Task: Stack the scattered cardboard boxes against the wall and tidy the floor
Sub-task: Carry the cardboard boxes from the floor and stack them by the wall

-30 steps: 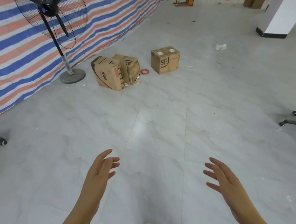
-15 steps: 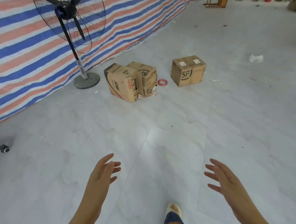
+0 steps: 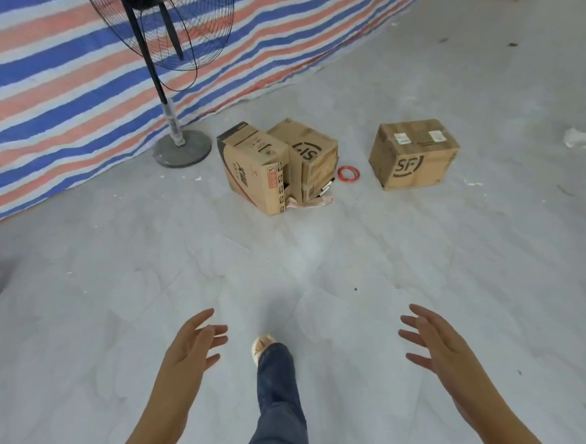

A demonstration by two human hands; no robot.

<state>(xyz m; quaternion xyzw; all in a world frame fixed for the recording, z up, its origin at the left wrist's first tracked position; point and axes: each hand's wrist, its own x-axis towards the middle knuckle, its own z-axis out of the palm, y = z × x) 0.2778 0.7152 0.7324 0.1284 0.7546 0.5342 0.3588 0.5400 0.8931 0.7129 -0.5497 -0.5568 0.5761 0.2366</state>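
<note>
Standing on the pale floor [image 3: 423, 248] are three cardboard boxes: two touching each other, the left box [image 3: 254, 171] and the middle box [image 3: 311, 152], and a third box [image 3: 414, 152] apart to the right. One red ring [image 3: 348, 173] lies between them. Near the camera, the left hand [image 3: 193, 348] and right hand [image 3: 432, 340] hover with fingers spread and relaxed, holding nothing. One pedestal fan [image 3: 174, 91] stands left of the boxes before the striped tarp [image 3: 54, 99].
</note>
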